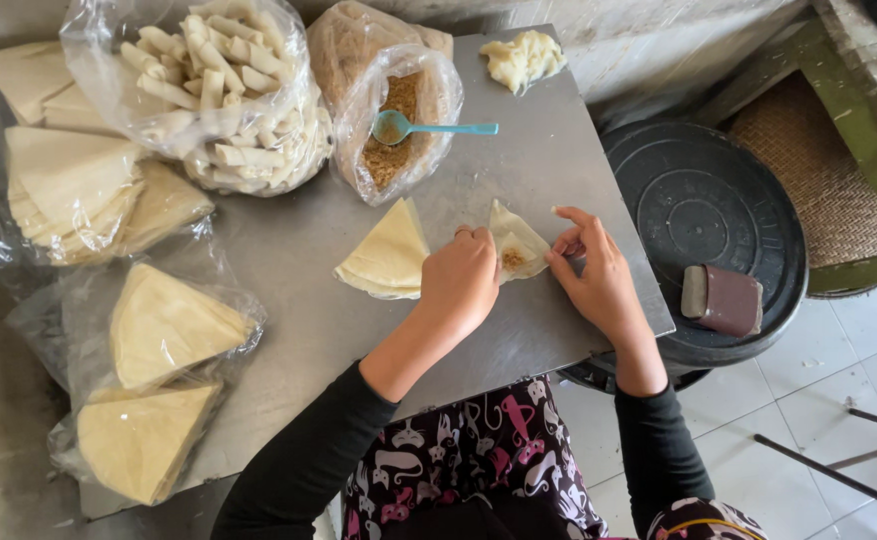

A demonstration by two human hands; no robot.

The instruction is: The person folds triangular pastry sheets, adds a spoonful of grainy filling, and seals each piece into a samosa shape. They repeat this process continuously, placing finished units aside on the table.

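I see both hands on a folded pastry wrapper with brown filling showing. Left hand curled, pinching its left edge; right hand pinching the right edge, fingers narrow. Wrapper stack just left of left hand; teal spoon in filling bag beyond it.

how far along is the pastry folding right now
Done: a bag of finished rolls sits at the far left. In hand: the left hand and right hand fold one filled wrapper. Left: a stack of wrappers, more bagged wrappers, and filling in the open bag.
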